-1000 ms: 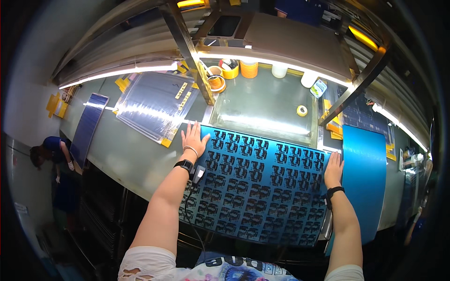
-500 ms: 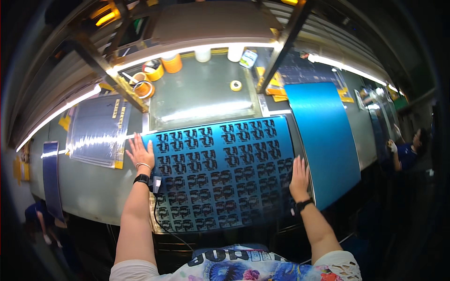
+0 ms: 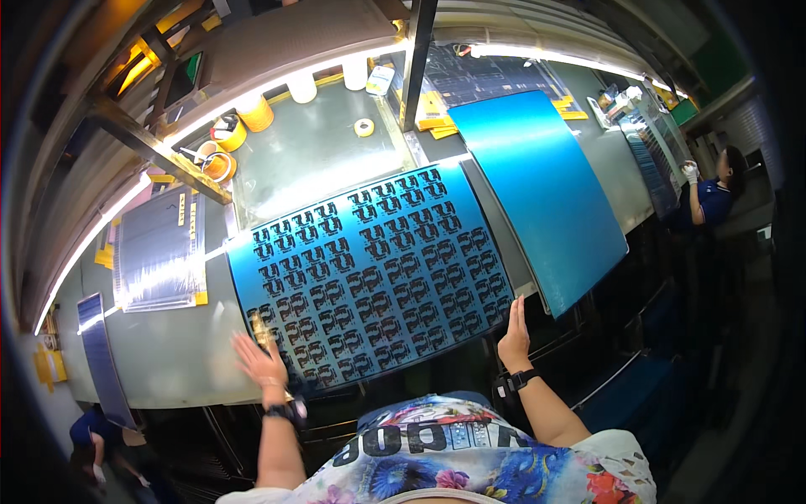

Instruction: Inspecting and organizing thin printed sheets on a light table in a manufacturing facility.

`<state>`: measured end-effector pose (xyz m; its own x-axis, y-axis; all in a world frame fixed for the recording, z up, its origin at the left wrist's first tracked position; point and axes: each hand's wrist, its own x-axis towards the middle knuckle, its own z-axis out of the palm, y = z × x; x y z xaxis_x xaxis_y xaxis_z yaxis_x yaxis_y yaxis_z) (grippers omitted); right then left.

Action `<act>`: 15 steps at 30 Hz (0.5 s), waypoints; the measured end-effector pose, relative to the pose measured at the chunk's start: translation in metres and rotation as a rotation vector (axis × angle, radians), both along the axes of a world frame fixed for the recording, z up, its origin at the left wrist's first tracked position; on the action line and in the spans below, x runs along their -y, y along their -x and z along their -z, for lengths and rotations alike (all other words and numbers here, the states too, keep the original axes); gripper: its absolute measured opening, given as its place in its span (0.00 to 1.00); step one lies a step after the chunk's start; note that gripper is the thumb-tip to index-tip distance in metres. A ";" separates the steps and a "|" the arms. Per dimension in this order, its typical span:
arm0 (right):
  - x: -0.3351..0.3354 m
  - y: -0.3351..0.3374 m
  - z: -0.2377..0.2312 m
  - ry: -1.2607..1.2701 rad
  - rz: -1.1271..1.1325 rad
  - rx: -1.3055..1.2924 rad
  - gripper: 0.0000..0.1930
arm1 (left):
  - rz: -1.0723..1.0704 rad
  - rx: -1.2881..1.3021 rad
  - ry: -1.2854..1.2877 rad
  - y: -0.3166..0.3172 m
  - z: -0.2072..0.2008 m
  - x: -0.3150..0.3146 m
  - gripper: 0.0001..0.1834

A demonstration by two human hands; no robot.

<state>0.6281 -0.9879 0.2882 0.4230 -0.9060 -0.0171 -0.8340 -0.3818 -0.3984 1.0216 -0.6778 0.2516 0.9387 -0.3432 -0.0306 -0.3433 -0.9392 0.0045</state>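
Observation:
A blue metallic sheet (image 3: 346, 223) printed with rows of black patterns lies on the table in front of me. My left hand (image 3: 262, 361), slightly blurred, has its fingers spread at the sheet's near left corner; I cannot tell if it touches. At the near right corner my right hand (image 3: 515, 340) is held edge-on with fingers straight, fingertips by the sheet's edge. Neither hand holds anything. Both wrists wear dark bands. Beyond the right hand lies a plain blue sheet (image 3: 546, 185), set apart from the printed one by a narrow gap.
A roll of tape (image 3: 363, 128) rests on the grey-green work surface (image 3: 311, 155). Orange tape rolls (image 3: 254, 113) and white containers (image 3: 302, 86) line the back. A metal post (image 3: 418, 63) rises behind. A film-covered panel (image 3: 159, 252) lies left. A co-worker (image 3: 714, 197) works far right.
My left hand has come back from the printed sheet's left side to its near left corner. The right hand has drawn back to the near right corner. The whole view has tilted.

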 end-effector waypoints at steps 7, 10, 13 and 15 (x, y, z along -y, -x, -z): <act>0.037 0.028 -0.023 0.247 -0.405 -0.187 0.27 | -0.396 -0.146 0.069 0.121 0.041 -0.121 0.39; 0.062 0.030 -0.030 0.213 -0.427 -0.138 0.29 | -0.862 -0.702 1.010 0.130 0.014 -0.054 0.35; 0.084 0.018 -0.036 0.331 -0.568 -0.096 0.26 | -0.903 -1.210 1.533 0.135 0.001 -0.015 0.23; 0.096 0.020 -0.031 0.403 -0.684 -0.016 0.24 | -0.987 -1.021 1.615 0.137 -0.007 -0.004 0.18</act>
<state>0.6083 -1.0841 0.3194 0.8903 -0.3829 0.2466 -0.3668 -0.9237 -0.1104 0.8850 -0.6743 0.2586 0.6301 -0.1190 -0.7673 0.7671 0.2489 0.5913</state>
